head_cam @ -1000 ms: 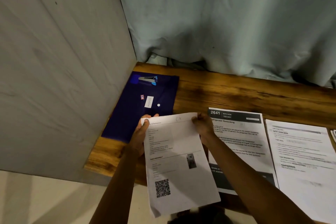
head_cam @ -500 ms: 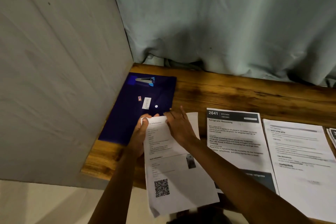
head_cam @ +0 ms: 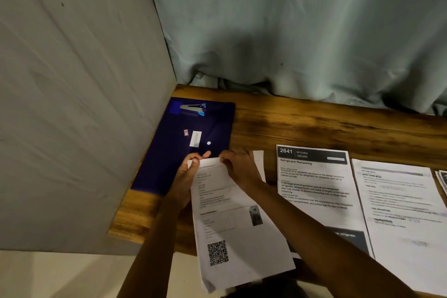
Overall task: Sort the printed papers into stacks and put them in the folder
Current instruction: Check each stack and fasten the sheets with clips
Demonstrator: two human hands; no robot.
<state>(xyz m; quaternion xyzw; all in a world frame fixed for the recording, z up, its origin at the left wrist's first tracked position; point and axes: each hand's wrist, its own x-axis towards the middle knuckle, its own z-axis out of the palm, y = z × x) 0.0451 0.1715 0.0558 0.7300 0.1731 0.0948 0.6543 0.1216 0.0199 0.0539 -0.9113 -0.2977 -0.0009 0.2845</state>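
A white printed sheet with a QR code [head_cam: 232, 225] lies at the table's front edge and hangs over it. My left hand [head_cam: 186, 179] grips its top left corner, thumb on top. My right hand [head_cam: 239, 167] rests on the sheet's top edge with fingers bent over it; whether it pinches the paper is hidden. A dark blue folder [head_cam: 183, 147] lies closed in the left corner, just beyond both hands. Two more printed sheets lie to the right: one headed "2641 Kitchen" [head_cam: 319, 181] and a plain text page [head_cam: 401, 213].
A small stapler [head_cam: 193, 109] sits on the far end of the folder. A grey panel [head_cam: 79, 104] walls off the left side, and a pale curtain [head_cam: 290, 31] hangs behind the wooden table [head_cam: 302, 123]. Another paper's edge [head_cam: 442, 179] shows at far right.
My right hand slid from the sheet's top right corner leftwards along the top edge, close to my left hand. The sheet stays under both hands.
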